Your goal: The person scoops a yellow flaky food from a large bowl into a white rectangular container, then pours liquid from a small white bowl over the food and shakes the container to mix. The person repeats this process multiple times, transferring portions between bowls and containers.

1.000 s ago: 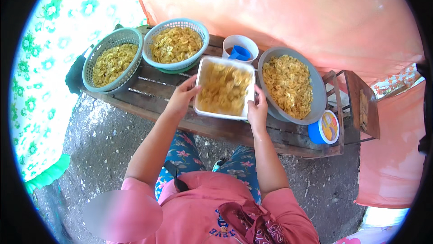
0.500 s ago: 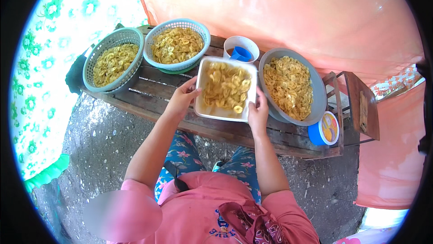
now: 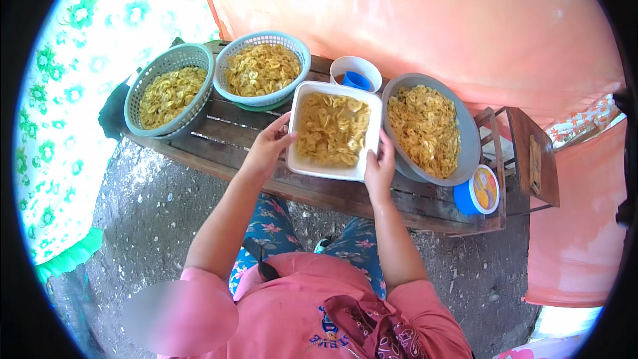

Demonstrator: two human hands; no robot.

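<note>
A white square tub with yellow banana chips in it is held up between my two hands over the wooden bench. My left hand grips its left side, thumb on the rim. On the opposite side, my right hand clasps the lower right edge. The fingers under the tub are hidden. Right of it, close to my right hand, stands a grey oval basin heaped with more chips. Behind the tub is a white bucket holding brown liquid and a blue cup.
Two pale blue-green baskets, one at far left and one beside it, hold chips on the slatted wooden bench. A blue round tub with a white-rimmed lid sits at the right end. An orange sheet hangs behind.
The chips in the white tub have shifted from a loose, blurred spread into a more settled layer. Both hands keep their hold, almost in the same place.
</note>
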